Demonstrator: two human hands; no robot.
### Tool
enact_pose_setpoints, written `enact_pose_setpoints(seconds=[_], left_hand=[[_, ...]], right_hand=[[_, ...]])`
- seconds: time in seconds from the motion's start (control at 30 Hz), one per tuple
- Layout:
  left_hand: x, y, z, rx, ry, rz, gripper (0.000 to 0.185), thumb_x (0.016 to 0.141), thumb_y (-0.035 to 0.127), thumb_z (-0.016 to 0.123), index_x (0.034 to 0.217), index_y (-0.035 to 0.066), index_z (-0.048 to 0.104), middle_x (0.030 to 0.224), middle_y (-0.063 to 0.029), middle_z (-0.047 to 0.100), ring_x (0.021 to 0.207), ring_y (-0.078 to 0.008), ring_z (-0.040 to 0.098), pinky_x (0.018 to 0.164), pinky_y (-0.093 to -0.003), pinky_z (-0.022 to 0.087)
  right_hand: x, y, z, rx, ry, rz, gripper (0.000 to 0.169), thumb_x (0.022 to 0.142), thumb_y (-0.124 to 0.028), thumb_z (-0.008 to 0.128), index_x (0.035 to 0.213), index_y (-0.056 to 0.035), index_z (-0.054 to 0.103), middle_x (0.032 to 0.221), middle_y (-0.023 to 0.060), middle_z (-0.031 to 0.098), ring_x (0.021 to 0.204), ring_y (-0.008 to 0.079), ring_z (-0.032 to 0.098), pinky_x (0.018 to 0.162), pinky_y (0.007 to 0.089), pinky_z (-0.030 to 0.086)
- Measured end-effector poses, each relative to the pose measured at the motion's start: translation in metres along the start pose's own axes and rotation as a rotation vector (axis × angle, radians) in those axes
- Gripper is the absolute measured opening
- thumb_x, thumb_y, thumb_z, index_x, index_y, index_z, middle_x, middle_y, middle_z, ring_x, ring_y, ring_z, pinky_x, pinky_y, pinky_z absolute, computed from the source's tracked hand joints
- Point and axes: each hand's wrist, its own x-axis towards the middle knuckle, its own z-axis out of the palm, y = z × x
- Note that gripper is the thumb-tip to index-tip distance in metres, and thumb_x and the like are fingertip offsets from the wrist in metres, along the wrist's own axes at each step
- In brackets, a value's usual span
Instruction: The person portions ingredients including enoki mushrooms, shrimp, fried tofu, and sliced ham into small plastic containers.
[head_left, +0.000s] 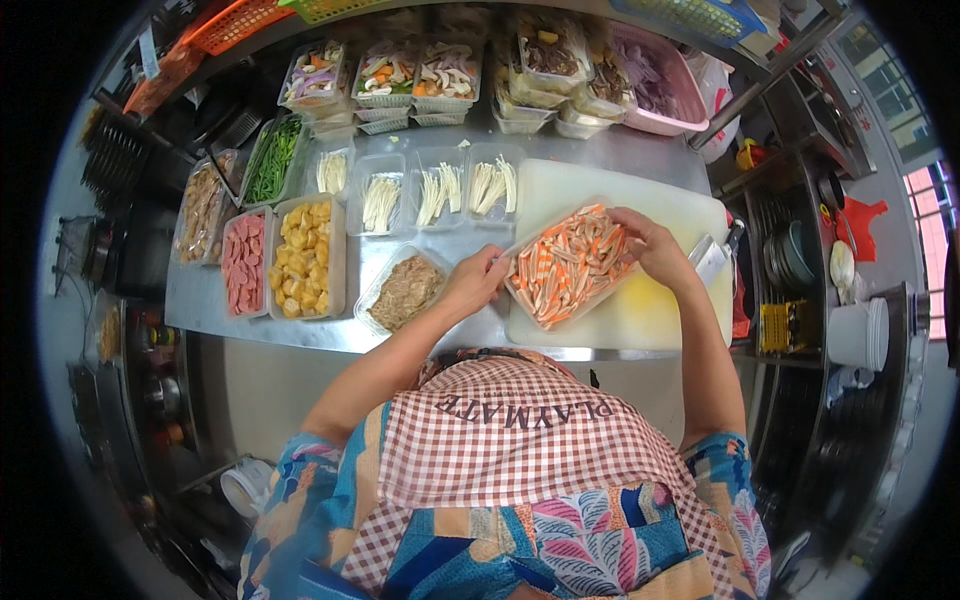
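Between my hands is a clear plastic container of sliced crab sticks (571, 266), tilted over the left part of a white cutting board (622, 184). My left hand (476, 281) grips its left edge, and my right hand (654, 244) holds its upper right corner. Just left of my left hand sits a tub of minced meat paste (406, 291). Behind it stand clear trays of enoki mushrooms (381, 202). Farther left are a container of yellow chunks (302, 259) and one of sliced pink sausage (244, 262).
A cleaver (707, 255) lies at the board's right edge. Stacked trays of mixed vegetables (448, 71) and a pink basket of sliced onion (694, 112) line the back. Green cut vegetables (274, 161) and a bagged brown food (201, 214) stand at left. A metal shelf crosses above the table.
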Motion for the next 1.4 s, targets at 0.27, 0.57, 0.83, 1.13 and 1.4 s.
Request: enact_pose_setpoints(seconds=[0.27,0.57,0.83,1.13,1.4], left_hand=[[-0.010,0.002,0.040,0.485,0.561,0.222,0.021,0.093,0.025,0.043,0.093,0.005,0.049,0.065,-0.0226,0.059,0.064,-0.0434,0.058,0.060,-0.0522,0.045],[-0.051,0.028,0.118,0.284,0.212,-0.144,0.025,0.094,0.031,0.048,0.095,0.006,0.048,0.067,-0.0101,0.063,0.057,-0.0232,0.061,0.060,-0.0370,0.049],[-0.001,0.036,0.101,0.204,0.066,0.099,0.036,0.088,0.039,0.057,0.105,0.008,0.062,0.083,-0.0095,0.067,0.073,-0.0210,0.062,0.066,-0.0319,0.048],[0.107,0.039,0.079,0.292,0.369,0.205,0.023,0.092,0.019,0.050,0.098,-0.002,0.054,0.077,-0.0141,0.057,0.056,-0.0212,0.063,0.051,-0.0339,0.051],[0.000,0.052,0.128,-0.762,0.264,-0.175,0.042,0.092,0.016,0.053,0.126,0.000,0.034,0.111,-0.0147,0.053,0.075,-0.0227,0.063,0.056,-0.0303,0.056]], right_hand=[[0.009,0.007,0.029,-0.656,0.028,-0.402,0.049,0.070,0.000,0.066,0.115,-0.0146,0.057,0.119,0.0147,0.050,0.103,0.0298,0.054,0.088,0.0389,0.047],[0.088,0.013,-0.008,-0.426,-0.303,-0.582,0.024,0.070,0.006,0.054,0.089,-0.0065,0.062,0.095,0.0088,0.058,0.091,0.0301,0.058,0.080,0.0359,0.047],[0.053,-0.001,-0.040,-0.477,-0.384,-0.384,0.022,0.068,0.005,0.062,0.088,-0.0030,0.062,0.095,0.0102,0.063,0.091,0.0279,0.059,0.079,0.0350,0.047],[0.035,-0.012,-0.061,0.046,-0.295,-0.050,0.016,0.080,0.010,0.058,0.091,-0.0006,0.058,0.090,0.0032,0.060,0.072,0.0104,0.059,0.065,0.0241,0.052],[0.088,-0.097,0.000,0.179,-0.369,-0.263,0.009,0.083,0.004,0.060,0.090,0.0000,0.059,0.081,0.0039,0.062,0.069,0.0078,0.059,0.059,0.0230,0.048]])
